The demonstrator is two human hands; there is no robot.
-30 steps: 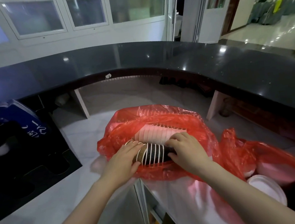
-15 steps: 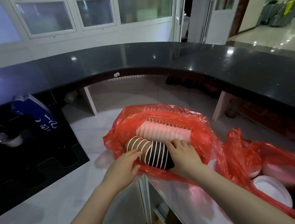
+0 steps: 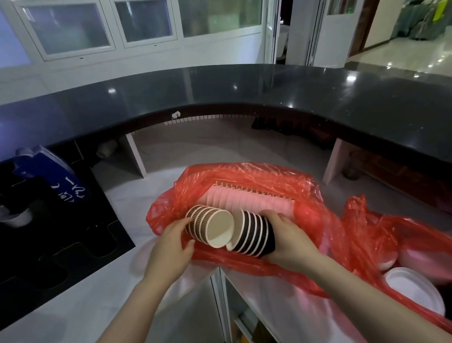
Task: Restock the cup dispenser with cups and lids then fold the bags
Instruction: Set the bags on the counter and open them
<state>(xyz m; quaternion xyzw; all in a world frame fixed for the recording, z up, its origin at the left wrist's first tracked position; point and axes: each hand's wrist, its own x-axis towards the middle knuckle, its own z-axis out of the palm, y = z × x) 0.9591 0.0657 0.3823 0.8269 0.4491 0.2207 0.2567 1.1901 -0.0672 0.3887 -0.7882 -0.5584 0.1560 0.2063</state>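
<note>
My left hand (image 3: 171, 244) grips a short stack of brown ribbed paper cups (image 3: 210, 226), its open mouth turned toward me. My right hand (image 3: 289, 237) grips a separate stack of black ribbed cups (image 3: 255, 233). Both stacks hang just above the open red plastic bag (image 3: 311, 191) on the white counter. Inside the bag lies a long row of pink-looking cups (image 3: 249, 198). A second red bag (image 3: 389, 236) to the right holds white lids (image 3: 413, 291). The black cup dispenser (image 3: 48, 241) with round holes sits on the left.
A curved black raised countertop (image 3: 266, 85) wraps around the far side. A blue sign (image 3: 56, 180) leans on the dispenser, and a white cup (image 3: 13, 217) sits in one of its slots. Open shelving shows below the counter's edge (image 3: 240, 320).
The single cup stack has been pulled apart into a brown part in my left hand and a black part in my right, and both are lifted out of the bag toward me.
</note>
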